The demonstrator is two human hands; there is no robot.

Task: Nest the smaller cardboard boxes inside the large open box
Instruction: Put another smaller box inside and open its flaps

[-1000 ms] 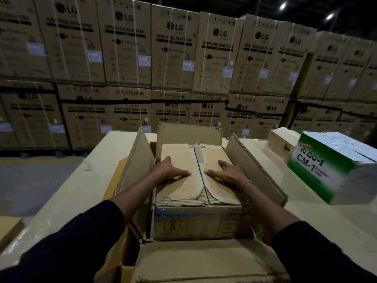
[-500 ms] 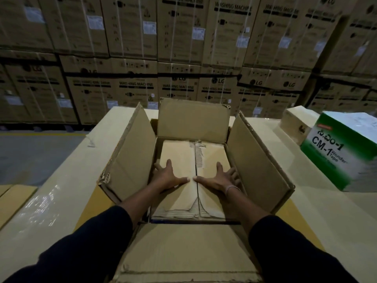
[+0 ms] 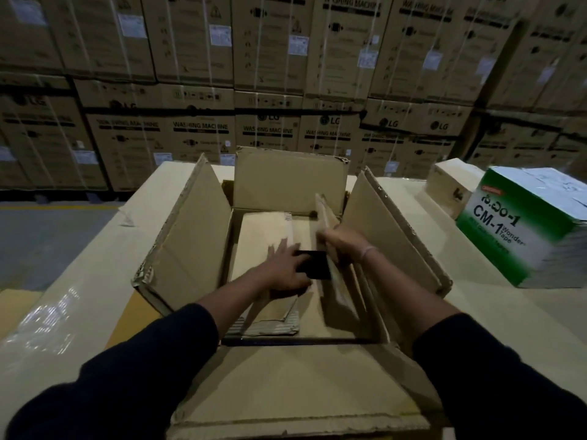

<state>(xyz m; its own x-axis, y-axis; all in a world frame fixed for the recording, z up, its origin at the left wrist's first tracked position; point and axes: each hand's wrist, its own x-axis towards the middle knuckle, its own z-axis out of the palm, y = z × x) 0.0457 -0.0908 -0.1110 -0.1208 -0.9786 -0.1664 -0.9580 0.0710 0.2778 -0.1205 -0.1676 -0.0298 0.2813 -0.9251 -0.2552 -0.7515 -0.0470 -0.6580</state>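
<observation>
**Smaller box sits low inside the large carton, one flap lifted**

The smaller brown cardboard box (image 3: 266, 246) lies down inside the large open brown cardboard box (image 3: 190, 236), its top below the big box's rim. Its left top flap lies flat; its right flap (image 3: 327, 223) stands up on edge, and a dark gap shows beneath it. The left hand (image 3: 286, 268) rests flat on the left flap with fingers spread. The right hand (image 3: 341, 241) is curled around the raised flap, gripping it; motion blur hides the fingers' detail. The large box's four flaps stand open, and it sits on a pale, glossy desk (image 3: 79, 296). Well to the right on the desk stands a green-and-white tape carton (image 3: 521, 227), with a small tan box (image 3: 451, 185) just behind it. Stacked brown washing-machine cartons (image 3: 203, 128) fill the background.
</observation>
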